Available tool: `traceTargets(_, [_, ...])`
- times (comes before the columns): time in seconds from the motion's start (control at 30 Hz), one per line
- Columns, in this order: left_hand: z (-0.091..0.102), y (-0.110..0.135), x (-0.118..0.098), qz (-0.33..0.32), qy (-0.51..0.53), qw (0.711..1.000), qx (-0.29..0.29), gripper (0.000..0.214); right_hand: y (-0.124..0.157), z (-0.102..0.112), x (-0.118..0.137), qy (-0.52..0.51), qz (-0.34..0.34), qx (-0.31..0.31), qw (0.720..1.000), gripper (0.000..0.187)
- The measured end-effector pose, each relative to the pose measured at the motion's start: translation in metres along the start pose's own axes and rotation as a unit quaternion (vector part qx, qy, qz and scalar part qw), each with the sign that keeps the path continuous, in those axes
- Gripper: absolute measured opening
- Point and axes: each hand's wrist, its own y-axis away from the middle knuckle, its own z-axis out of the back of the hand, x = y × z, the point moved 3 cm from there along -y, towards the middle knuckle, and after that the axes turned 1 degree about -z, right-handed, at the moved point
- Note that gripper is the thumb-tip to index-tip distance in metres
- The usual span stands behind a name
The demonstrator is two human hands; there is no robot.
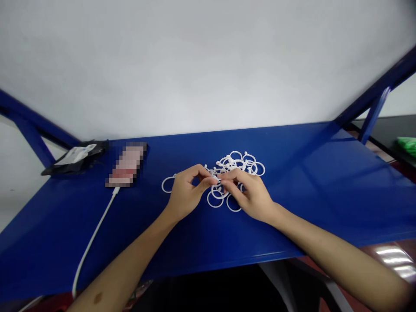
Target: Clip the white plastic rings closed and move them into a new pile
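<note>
Over the middle of a blue table (292, 203), my left hand (186, 190) and my right hand (250, 193) meet fingertip to fingertip. Both pinch a small white plastic ring piece (216, 177) between thumb and fingers. Behind the fingers lies a pile of several white plastic rings (242, 162). More white rings (215, 200) lie under and between the hands. One ring (167, 184) lies just left of my left hand.
A phone (127, 170) lies at the back left with a white cable (94, 236) running to the front edge. A black packet with a white label (76, 157) sits at the far left corner. Blue frame struts rise at both sides. A green object (407, 145) lies far right.
</note>
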Motion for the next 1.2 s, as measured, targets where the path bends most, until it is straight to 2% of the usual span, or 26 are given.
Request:
traceTargets(0.27, [-0.004,0.008,0.0,-0.018,0.0,1.0,0.026,0.047,0.004,0.003,0.005,0.04,0.091,0.073,0.992,0.014])
traceTargets(0.37, [-0.005,0.008,0.0,-0.023,-0.008,0.999,0.022,0.039,0.004,0.003,0.003,0.045,0.093,0.082,0.991,0.013])
traceTargets(0.57, [-0.005,0.001,-0.002,-0.051,-0.061,0.997,-0.007,0.015,-0.001,0.002,-0.007,0.041,-0.025,0.029,0.998,0.018])
traceTargets(0.67, [0.001,-0.002,0.003,-0.027,-0.1,0.994,-0.046,0.011,-0.007,0.007,-0.015,0.045,-0.07,-0.023,0.996,0.024])
traceTargets(0.8, [0.003,-0.008,0.017,0.003,-0.14,0.987,-0.073,0.012,-0.013,0.018,-0.02,0.113,-0.051,-0.101,0.987,0.019])
traceTargets(1.03, [-0.008,-0.014,0.038,-0.06,-0.335,0.94,-0.006,0.013,-0.014,0.019,-0.015,0.162,0.015,-0.088,0.983,0.012])
traceTargets(1.1, [-0.003,-0.014,0.037,-0.062,-0.35,0.935,-0.006,0.013,-0.014,0.02,-0.015,0.165,0.021,-0.09,0.982,0.012])
traceTargets(1.2, [0.016,-0.015,0.035,-0.054,-0.394,0.918,-0.008,0.015,-0.014,0.021,-0.016,0.164,0.021,-0.1,0.981,0.012])
